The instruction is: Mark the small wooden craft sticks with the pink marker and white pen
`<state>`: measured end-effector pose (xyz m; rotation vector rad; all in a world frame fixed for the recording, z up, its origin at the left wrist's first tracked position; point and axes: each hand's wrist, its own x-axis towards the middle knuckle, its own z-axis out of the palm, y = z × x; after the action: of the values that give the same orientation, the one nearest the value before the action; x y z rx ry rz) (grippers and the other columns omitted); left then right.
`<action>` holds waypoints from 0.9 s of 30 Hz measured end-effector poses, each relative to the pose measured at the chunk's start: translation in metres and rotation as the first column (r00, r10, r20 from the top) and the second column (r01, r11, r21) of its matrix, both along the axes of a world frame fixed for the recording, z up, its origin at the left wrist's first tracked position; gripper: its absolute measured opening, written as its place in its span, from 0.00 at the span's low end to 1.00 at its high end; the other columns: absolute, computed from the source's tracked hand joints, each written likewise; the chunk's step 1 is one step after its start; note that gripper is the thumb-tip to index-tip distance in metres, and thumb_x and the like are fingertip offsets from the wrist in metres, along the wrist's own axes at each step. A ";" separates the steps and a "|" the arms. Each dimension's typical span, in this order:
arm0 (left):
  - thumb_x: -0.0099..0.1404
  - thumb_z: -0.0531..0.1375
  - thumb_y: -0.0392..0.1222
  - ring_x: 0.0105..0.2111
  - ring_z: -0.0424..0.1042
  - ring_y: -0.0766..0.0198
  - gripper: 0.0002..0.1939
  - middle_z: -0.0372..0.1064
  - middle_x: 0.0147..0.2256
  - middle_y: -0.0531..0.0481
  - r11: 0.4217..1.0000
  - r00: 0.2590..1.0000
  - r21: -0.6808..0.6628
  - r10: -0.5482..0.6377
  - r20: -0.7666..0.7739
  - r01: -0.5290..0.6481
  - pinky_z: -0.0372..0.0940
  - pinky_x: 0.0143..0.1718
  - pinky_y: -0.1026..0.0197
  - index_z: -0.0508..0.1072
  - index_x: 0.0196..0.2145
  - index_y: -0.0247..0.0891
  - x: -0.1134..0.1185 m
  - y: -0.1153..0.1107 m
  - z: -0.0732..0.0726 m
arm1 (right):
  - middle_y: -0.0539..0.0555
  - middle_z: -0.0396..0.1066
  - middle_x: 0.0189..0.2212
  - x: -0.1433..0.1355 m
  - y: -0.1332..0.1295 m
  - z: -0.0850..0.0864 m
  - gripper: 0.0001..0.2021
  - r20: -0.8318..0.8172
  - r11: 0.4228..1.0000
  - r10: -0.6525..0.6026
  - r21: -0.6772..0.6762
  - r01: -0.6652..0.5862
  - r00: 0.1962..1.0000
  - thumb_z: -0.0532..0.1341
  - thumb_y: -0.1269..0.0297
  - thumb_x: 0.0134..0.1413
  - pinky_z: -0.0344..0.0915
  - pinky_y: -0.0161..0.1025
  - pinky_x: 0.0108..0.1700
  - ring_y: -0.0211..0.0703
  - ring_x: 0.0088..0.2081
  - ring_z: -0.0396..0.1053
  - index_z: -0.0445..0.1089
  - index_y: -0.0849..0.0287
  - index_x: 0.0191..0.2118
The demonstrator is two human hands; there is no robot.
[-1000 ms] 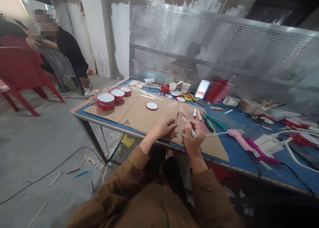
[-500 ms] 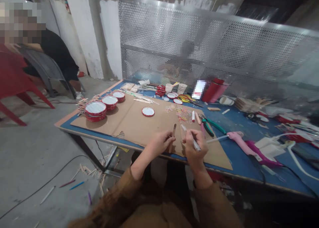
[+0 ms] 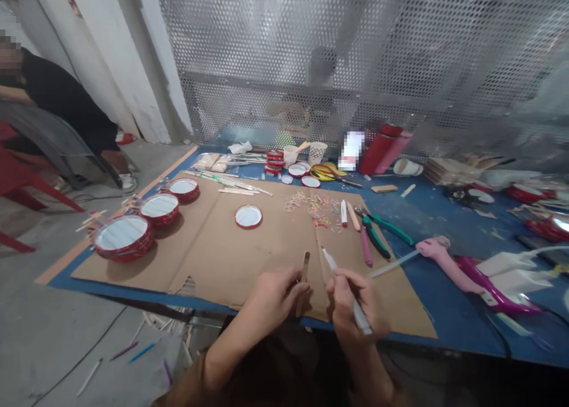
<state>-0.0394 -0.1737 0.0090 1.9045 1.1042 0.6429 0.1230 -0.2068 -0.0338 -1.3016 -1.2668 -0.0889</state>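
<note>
Between the thumb and fingers of my left hand (image 3: pixel 278 297) stands a wooden craft stick (image 3: pixel 306 267), its upper end coloured dark brown. My right hand (image 3: pixel 358 306) grips a white marker pen (image 3: pixel 331 260) like a writing tool, tip pointing up and to the left, a little apart from the stick. Both hands are over the front edge of a cardboard sheet (image 3: pixel 213 253). Beyond them lies a red-rimmed jar lid (image 3: pixel 248 216), its white inside facing up. Small coloured rubber bands (image 3: pixel 317 208) are scattered beside a white marker with a red end (image 3: pixel 344 213).
Stacks of red lids (image 3: pixel 124 239) stand on the left. Green-handled pliers (image 3: pixel 376 235) and a pink glue gun (image 3: pixel 448 262) lie to the right. A red bottle (image 3: pixel 381 149) stands before the perforated metal panel (image 3: pixel 267 51). A person in black (image 3: pixel 66 93) sits at far left.
My view has tilted down and come closer to the table, so the hands appear lower. Both hands keep their hold on the stick and the marker.
</note>
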 end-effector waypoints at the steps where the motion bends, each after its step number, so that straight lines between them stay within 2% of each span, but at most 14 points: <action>1: 0.67 0.53 0.39 0.29 0.63 0.66 0.10 0.65 0.27 0.53 1.000 1.000 -0.001 0.000 -0.017 0.000 0.53 0.31 0.66 0.61 0.27 0.39 0.000 0.000 0.001 | 0.51 0.74 0.24 -0.001 0.000 0.001 0.10 0.012 1.000 0.004 0.001 -0.004 1.000 0.61 0.57 0.61 0.70 0.35 0.27 0.39 0.23 0.72 0.73 0.59 0.39; 7: 0.67 0.52 0.41 0.28 0.63 0.65 0.11 0.66 0.27 0.52 1.000 0.991 -0.026 -0.005 -0.132 0.002 0.53 0.31 0.65 0.59 0.26 0.40 0.002 0.002 0.002 | 0.51 0.75 0.27 -0.007 0.003 0.021 0.05 0.189 0.995 0.090 0.016 -0.094 0.978 0.59 0.66 0.62 0.70 0.35 0.28 0.38 0.25 0.72 0.72 0.57 0.40; 10: 0.66 0.52 0.42 0.29 0.64 0.64 0.11 0.67 0.27 0.51 1.000 0.990 -0.019 0.002 -0.139 -0.004 0.55 0.31 0.65 0.59 0.25 0.40 0.003 0.003 0.001 | 0.51 0.76 0.28 -0.009 0.002 0.027 0.05 0.231 0.995 0.079 0.043 -0.092 0.970 0.58 0.68 0.62 0.71 0.36 0.29 0.40 0.26 0.73 0.71 0.56 0.40; 16: 0.67 0.50 0.45 0.29 0.64 0.65 0.12 0.66 0.26 0.51 0.998 0.997 -0.062 0.013 -0.076 -0.018 0.56 0.32 0.65 0.61 0.26 0.40 0.003 0.001 0.003 | 0.51 0.76 0.27 -0.005 -0.006 0.021 0.05 0.126 0.999 0.042 0.027 -0.046 0.991 0.60 0.67 0.60 0.73 0.39 0.31 0.43 0.27 0.76 0.72 0.54 0.40; 21: 0.67 0.50 0.46 0.29 0.63 0.66 0.13 0.64 0.25 0.53 0.992 0.997 -0.113 0.058 -0.056 -0.064 0.56 0.32 0.66 0.59 0.25 0.40 0.002 0.001 0.005 | 0.51 0.77 0.28 0.000 -0.007 0.023 0.07 0.170 0.979 0.182 0.055 -0.194 0.968 0.60 0.69 0.58 0.74 0.39 0.33 0.43 0.29 0.77 0.72 0.54 0.41; 27: 0.67 0.51 0.45 0.28 0.63 0.66 0.13 0.62 0.24 0.54 0.991 0.996 -0.106 0.086 0.010 -0.085 0.57 0.33 0.65 0.60 0.26 0.39 0.002 -0.001 0.005 | 0.51 0.76 0.27 -0.002 -0.001 0.021 0.05 0.133 0.976 0.178 0.102 -0.192 0.975 0.59 0.70 0.60 0.72 0.35 0.29 0.40 0.26 0.75 0.72 0.56 0.40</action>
<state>-0.0371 -0.1746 0.0143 1.7678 1.1924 0.6319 0.1208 -0.2075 -0.0128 -1.0880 -1.4616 -0.1094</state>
